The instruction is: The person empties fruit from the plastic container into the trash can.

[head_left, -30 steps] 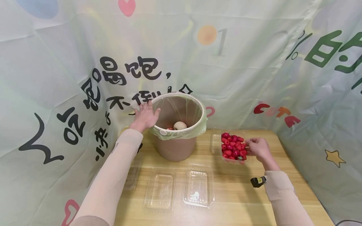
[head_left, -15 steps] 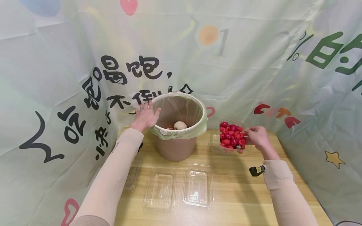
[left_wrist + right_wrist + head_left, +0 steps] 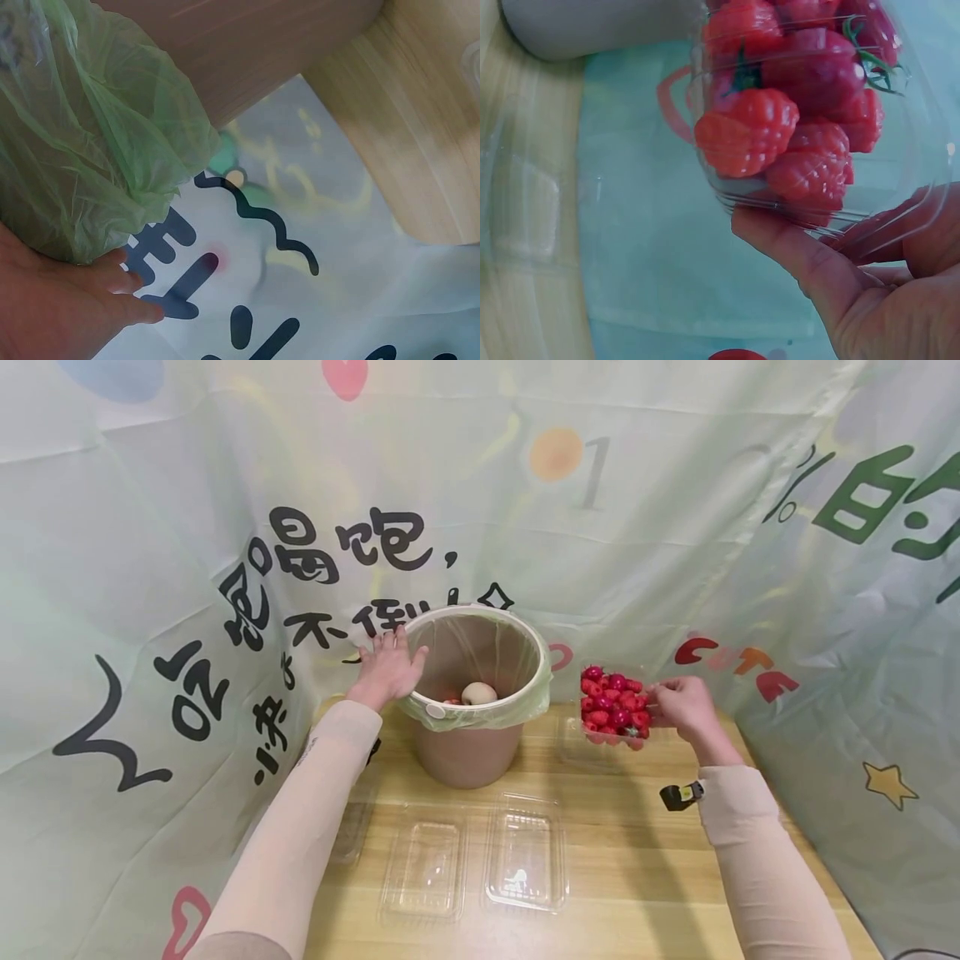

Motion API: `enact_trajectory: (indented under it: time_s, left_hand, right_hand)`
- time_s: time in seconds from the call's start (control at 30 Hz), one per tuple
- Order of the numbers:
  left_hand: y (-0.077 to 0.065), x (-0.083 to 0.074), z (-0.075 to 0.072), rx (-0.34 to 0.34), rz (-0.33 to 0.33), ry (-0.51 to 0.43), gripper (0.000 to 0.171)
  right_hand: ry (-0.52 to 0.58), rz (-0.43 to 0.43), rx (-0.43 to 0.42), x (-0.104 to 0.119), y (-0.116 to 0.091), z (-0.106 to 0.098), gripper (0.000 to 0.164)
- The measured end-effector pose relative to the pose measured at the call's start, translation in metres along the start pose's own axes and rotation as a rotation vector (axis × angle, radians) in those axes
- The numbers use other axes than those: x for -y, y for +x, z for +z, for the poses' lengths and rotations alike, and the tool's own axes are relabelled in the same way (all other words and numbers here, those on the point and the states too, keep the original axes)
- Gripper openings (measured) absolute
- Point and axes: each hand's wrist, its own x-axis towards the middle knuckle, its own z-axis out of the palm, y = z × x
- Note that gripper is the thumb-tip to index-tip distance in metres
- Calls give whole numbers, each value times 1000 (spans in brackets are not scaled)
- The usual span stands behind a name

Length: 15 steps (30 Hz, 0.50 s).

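Note:
My right hand grips one edge of a clear plastic box, held above the table near its back right. Bumpy, raspberry-like red fruits and smooth dark red ones with green stalks, like cherry tomatoes, fill it. In the right wrist view the thumb lies along the box's near edge. My left hand rests on the left rim of a brown bin, fingers extended. A thin green bag lines the bin and folds over its rim. Inside lies a pale round fruit, with something red partly hidden beside it.
Two clear plastic trays or lids lie on the wooden table in front of the bin. Another clear container sits by my left forearm. A clear piece lies below the raised box. Printed cloth encloses the table.
My right hand has raised the fruit box off the table, moving it up and slightly left in the head view. The left hand keeps its place on the bin rim.

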Motion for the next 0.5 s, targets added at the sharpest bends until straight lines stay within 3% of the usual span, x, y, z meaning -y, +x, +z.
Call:
enact_trajectory:
  time_s: [0.5]
  left_hand:
    - [-2,-2,0,3,-5,-6,81]
  right_hand:
    - [9,-38,-28,36,10,-3,45]
